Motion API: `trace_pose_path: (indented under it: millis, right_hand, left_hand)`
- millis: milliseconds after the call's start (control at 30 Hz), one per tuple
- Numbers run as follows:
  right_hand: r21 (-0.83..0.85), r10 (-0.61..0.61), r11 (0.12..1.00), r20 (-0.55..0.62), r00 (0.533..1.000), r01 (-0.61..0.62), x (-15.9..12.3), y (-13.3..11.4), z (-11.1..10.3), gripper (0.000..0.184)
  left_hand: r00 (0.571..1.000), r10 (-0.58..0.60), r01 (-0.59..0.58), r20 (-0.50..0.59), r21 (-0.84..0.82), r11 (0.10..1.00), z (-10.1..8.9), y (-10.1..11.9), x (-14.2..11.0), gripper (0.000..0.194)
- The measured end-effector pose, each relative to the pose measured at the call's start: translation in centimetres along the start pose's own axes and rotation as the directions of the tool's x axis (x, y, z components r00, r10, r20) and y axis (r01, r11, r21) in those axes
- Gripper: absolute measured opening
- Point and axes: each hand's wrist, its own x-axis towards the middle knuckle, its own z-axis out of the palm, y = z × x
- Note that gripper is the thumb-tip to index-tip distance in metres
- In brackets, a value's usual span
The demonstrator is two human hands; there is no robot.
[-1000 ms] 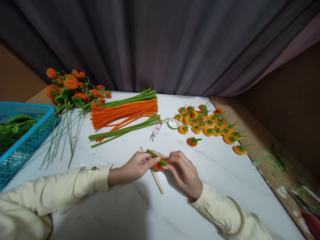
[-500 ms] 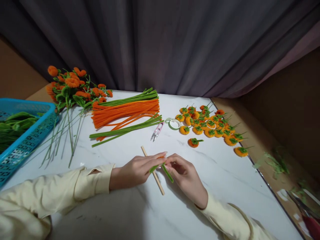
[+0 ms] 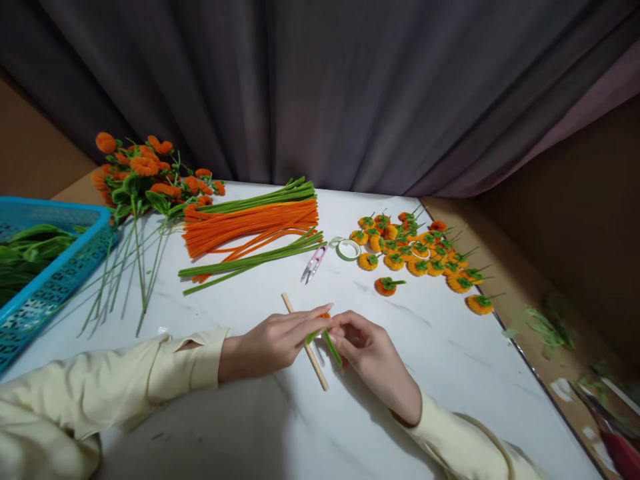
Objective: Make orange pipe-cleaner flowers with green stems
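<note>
Close together over the middle of the table, my hands work on one small piece. My left hand [image 3: 277, 343], fingers stretched nearly flat and pressed together, holds an orange pipe-cleaner flower head [image 3: 325, 315], mostly hidden behind the fingers. My right hand [image 3: 375, 357] pinches the green pipe cleaner [image 3: 333, 350] at the flower; one end slants down between the hands, another short end shows below my left fingers. Beneath lies a wooden stick [image 3: 316, 368] on the white tabletop, partly covered by my left hand.
Orange and green pipe cleaners [image 3: 255, 227] lie ahead, with pink thread snips [image 3: 314, 263] and a tape roll [image 3: 349, 250] nearby. Finished flower heads [image 3: 420, 265] cluster right; one sits apart [image 3: 386, 287]. Left are stemmed orange flowers [image 3: 145, 167] and a blue basket [image 3: 95, 217] of green leaves.
The flower piece has been turned in my hands: its green end, earlier pointing up left, now hangs down right. My left fingers have straightened over it. The stick has stayed in place.
</note>
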Motion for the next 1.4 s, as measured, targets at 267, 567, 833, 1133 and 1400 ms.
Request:
trace_pose_path:
  millis: [267, 567, 833, 1133, 1400]
  right_hand:
    - [-0.415, -0.511, 0.773, 0.044, 0.859, 0.481, -0.7, -0.1, 0.0, 0.016]
    - [-0.306, -0.433, 0.860, -0.010, 0.901, 0.410, -0.2, -0.9, -0.2, 0.011]
    - [0.180, 0.273, 0.943, 0.060, 0.960, -0.280, 0.7, -2.5, -1.2, 0.033]
    - [0.279, 0.342, 0.885, 0.156, 0.927, -0.374, 0.7, -2.8, -0.9, 0.039]
    - [0.103, 0.287, 0.949, 0.110, 0.952, -0.298, 0.5, -2.5, -0.3, 0.035]
  left_hand:
    - [1.000, -0.023, 0.023, 0.013, 0.029, 0.999, 0.0, 0.1, 0.0, 0.035]
    - [0.836, -0.537, 0.512, 0.113, -0.513, 0.689, 0.1, 0.2, 1.1, 0.022]
    - [0.782, -0.610, 0.510, 0.128, -0.695, 0.508, 0.1, -0.1, 1.3, 0.027]
    - [0.939, -0.335, 0.313, -0.080, -0.212, 0.926, 0.4, 0.0, 0.2, 0.024]
    - [0.961, -0.252, 0.235, -0.113, -0.151, 0.960, 0.6, 0.4, 0.1, 0.021]
